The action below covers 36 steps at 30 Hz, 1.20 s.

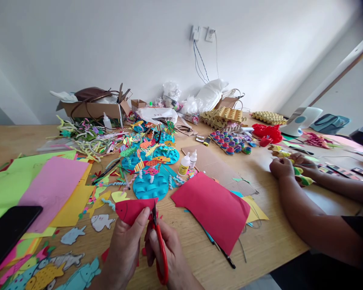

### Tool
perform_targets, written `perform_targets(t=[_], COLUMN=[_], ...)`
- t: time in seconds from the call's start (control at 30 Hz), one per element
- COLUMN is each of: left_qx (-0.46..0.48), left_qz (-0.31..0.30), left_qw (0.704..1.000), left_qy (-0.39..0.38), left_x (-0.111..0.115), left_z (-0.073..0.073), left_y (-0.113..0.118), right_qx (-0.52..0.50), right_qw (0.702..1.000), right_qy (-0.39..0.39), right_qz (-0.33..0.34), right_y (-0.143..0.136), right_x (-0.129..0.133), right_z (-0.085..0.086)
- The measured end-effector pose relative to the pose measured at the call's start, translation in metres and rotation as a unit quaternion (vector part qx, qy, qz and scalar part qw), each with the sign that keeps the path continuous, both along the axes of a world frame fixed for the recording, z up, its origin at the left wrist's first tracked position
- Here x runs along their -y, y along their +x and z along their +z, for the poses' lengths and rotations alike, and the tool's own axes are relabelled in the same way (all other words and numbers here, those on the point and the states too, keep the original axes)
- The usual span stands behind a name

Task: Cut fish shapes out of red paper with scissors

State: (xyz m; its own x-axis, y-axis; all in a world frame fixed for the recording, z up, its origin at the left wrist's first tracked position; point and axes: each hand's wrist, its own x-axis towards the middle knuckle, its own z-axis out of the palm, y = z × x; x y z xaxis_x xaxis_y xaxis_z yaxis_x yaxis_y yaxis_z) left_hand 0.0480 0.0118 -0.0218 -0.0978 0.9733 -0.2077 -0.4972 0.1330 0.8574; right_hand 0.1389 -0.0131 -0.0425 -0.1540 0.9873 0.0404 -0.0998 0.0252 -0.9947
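Observation:
My left hand (128,241) pinches a piece of red paper (130,210) with a fish face drawn in dark line on its left end. Red-handled scissors (161,249) are in my right hand (172,251), their dark blades pointing up at the right end of the paper. Some of the paper lies behind my fingers and the blades. Paper fish cutouts lie left of my hands, among them a white fish (102,222) and a pale blue fish (73,235). A large sheet of red paper (213,207) rests to the right, over pencils.
Blue discs (150,187) bearing colourful paper fish stand ahead, beside glue bottles (184,164). Coloured sheets (53,181) and a black phone (13,225) lie left. Egg cartons (224,114) and boxes line the wall. At right, another person's hands (282,167) hold painted carton pieces.

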Motion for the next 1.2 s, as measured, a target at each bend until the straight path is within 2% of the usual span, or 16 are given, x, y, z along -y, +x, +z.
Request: perform_targets(t=[0.27,0.53,0.93,1.2], left_qx=[0.008,-0.026,-0.015,-0.029], left_qz=[0.009,-0.016,-0.034,-0.043], left_qw=[1.0,1.0,0.999,0.999], left_qy=[-0.009,0.004,-0.01,-0.012], left_x=[-0.001,-0.002,-0.003,-0.002], left_z=[-0.003,-0.007,0.002,-0.002], left_y=[0.002,-0.004,-0.008,-0.013], right_qx=[-0.036,-0.056,-0.025,-0.024], right_qw=[0.999,0.998,0.997,0.997], right_qy=[0.002,-0.043,-0.074,-0.075], right_qz=[-0.005,0.004,0.004,0.026], right_y=[-0.001,0.0,0.003,0.01], right_x=[0.0,-0.001,0.001,0.005], right_z=[-0.005,0.0,0.005,0.007])
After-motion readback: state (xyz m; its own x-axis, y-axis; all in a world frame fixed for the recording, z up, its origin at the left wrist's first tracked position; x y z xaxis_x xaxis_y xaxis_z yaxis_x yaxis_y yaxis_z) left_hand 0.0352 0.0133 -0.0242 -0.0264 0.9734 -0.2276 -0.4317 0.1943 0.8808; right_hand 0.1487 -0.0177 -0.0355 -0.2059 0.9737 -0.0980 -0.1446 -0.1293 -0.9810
